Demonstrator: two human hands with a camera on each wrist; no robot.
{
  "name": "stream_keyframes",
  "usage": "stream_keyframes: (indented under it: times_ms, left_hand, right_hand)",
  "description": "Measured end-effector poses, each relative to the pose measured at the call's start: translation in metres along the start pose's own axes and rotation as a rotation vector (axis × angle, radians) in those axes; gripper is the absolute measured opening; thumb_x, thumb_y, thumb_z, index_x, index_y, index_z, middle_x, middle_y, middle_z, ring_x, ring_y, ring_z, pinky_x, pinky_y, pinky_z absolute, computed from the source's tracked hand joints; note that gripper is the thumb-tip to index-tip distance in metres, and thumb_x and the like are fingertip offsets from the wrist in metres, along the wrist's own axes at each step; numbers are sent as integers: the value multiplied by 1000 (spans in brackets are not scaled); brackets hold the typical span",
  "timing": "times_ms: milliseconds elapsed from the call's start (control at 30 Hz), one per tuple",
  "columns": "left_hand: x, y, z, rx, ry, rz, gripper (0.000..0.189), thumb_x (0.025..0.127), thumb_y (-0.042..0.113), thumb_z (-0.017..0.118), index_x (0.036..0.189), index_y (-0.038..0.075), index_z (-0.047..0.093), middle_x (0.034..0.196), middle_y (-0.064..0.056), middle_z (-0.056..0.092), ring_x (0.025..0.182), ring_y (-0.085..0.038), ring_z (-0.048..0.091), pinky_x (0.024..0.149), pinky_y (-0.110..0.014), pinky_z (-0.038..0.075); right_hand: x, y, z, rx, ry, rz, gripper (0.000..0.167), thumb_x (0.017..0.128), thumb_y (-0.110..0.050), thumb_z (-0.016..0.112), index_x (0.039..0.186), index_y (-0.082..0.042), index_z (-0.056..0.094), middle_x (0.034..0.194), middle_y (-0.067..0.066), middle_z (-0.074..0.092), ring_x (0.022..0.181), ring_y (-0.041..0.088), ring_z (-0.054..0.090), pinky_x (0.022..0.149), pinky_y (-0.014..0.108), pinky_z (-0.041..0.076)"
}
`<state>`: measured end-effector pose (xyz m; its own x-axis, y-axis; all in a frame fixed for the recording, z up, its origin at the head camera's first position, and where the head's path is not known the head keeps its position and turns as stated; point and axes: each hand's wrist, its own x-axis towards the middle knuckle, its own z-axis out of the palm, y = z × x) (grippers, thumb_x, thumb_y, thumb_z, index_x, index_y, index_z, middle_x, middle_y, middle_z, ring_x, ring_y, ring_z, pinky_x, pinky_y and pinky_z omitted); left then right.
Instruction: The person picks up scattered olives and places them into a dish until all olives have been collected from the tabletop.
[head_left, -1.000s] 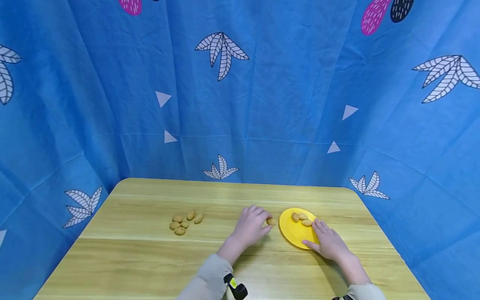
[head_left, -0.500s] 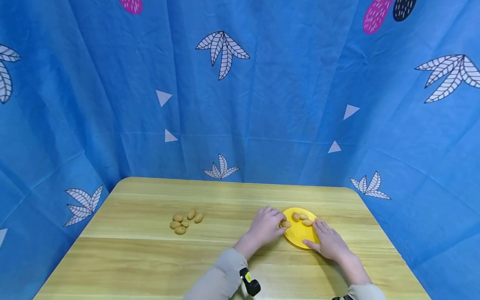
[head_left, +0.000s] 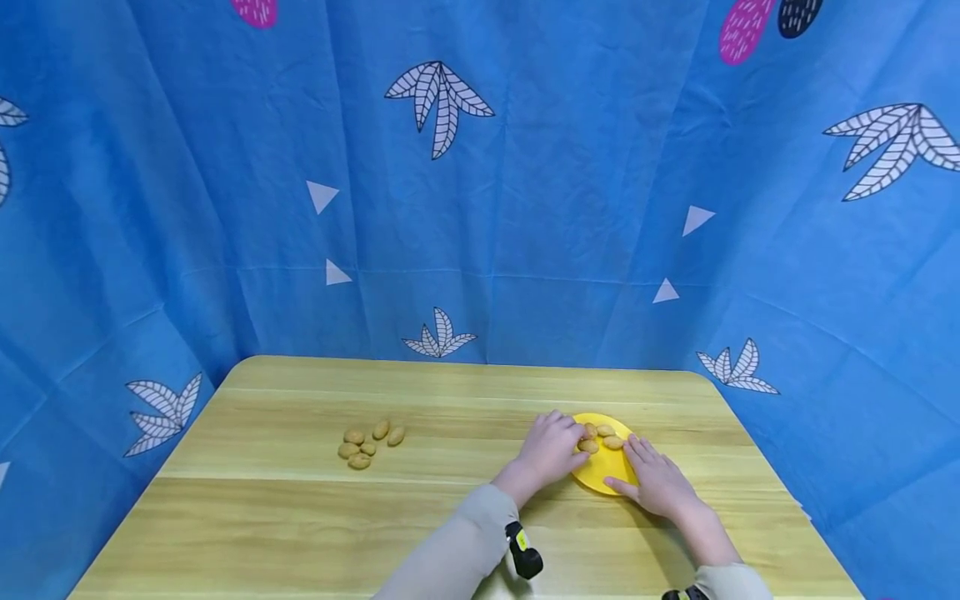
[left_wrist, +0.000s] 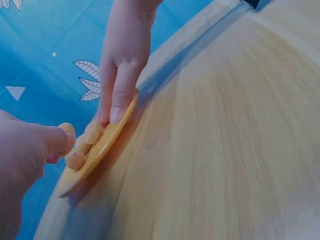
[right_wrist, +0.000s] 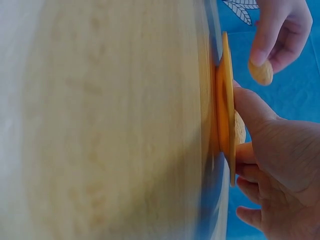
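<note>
The left hand pinches one tan nut between its thumb and fingers, over the left part of a yellow plate. The wrist views show a gap between this nut and the plate. In the head view its long axis runs roughly crosswise, one end jutting from the fingertips toward the right hand. That hand holds no nut; its fingers are extended, the thumb spread well away from them, both resting on the right side of the plate.

Three nuts lie close together on the plate: the leftmost, partly behind the left hand's fingers, while the other two lie nearly crosswise. Six more form a loose cluster on the left of the wooden bench: four bunched together, mostly lying crosswise, and two just to their right, long axes pointing toward the far edge. Ten nuts show in all, with one plate.
</note>
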<state>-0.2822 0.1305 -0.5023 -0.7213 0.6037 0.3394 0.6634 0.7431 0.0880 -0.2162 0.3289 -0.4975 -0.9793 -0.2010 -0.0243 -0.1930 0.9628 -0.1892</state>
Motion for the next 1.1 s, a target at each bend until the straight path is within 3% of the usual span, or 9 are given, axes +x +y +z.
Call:
stream_keyframes:
  times_ms: [467,733,1100]
  left_hand:
    - [12,16,21,40,-39,-73,25,90,50,64,104,30,67,100,16,67,92,-7,54,76,-24,37]
    - [13,19,24,40,-34,-102,22,89,49,66,99,29,65,93,15,65,86,-7,52,71,-22,34]
    - [18,21,28,36,-28,-169,24,88,48,67,103,30,65,99,16,68,90,-7,53,75,-23,37]
  right_hand:
    - [0,1,0,5,-8,7,83,92,-52,57,140,13,40,151,33,32,139,51,31,109,64,29]
    - [-1,1,0,10,-13,11,83,92,-52,57,140,13,40,151,33,31,140,50,30,109,64,29]
    - [0,2,1,8,-13,13,83,92,-52,57,140,13,40,151,33,31,139,51,30,109,64,29]
